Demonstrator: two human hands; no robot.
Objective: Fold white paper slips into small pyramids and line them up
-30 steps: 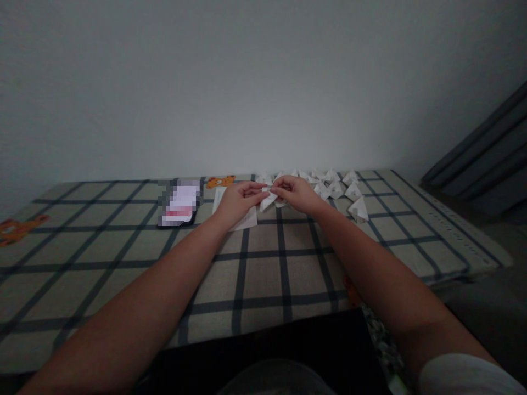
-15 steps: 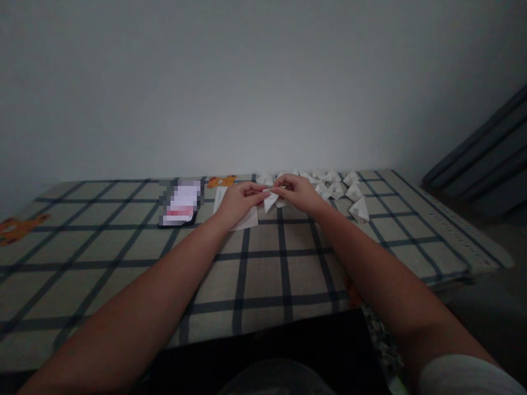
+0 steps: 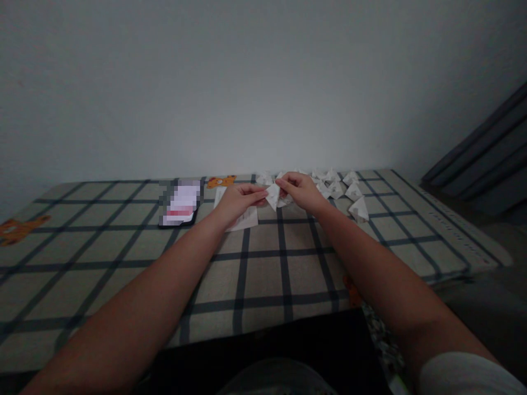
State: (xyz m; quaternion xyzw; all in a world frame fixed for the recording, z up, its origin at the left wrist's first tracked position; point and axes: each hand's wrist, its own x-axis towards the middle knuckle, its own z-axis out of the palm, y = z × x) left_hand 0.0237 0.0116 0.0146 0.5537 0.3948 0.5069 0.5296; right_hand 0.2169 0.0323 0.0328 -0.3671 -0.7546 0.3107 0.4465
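Note:
Both my hands meet at the far middle of a checked tablecloth. My left hand and my right hand pinch a small white folded paper piece between their fingertips, held just above the cloth. Under my left hand lies a flat white paper sheet. Behind and to the right of my right hand sit several finished white folded paper shapes, spread along the back edge.
A dark phone or tablet with a blurred screen lies left of my hands. Orange bear prints mark the cloth. A white wall stands right behind the table. A dark curtain hangs at the right.
The folded paper piece has turned and risen slightly between my fingertips. Both hands stay in nearly the same spot.

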